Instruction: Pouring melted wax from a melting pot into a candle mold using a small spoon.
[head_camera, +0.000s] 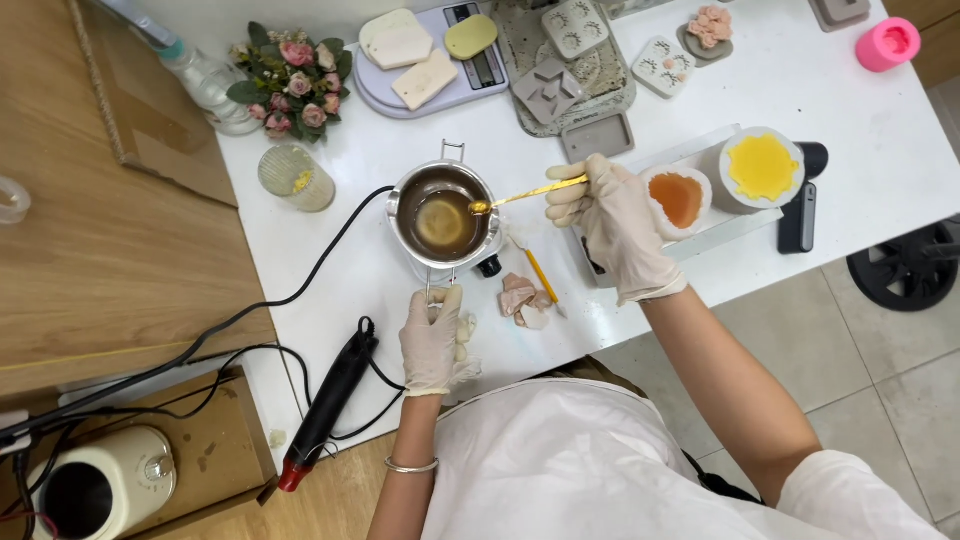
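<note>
My gloved left hand grips the handle at six o'clock to steady the melting pot, while my right hand, at three o'clock, pinches the gold spoon, its bowl over amber liquid

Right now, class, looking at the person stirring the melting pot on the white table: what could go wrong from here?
1. The golden spoon in the right hand carries liquid over the metal pot; drips might land on the white table.
2. The left hand grips the pot's handle, which may be hot.
3. The black cord trailing off the table could snag.
</note>
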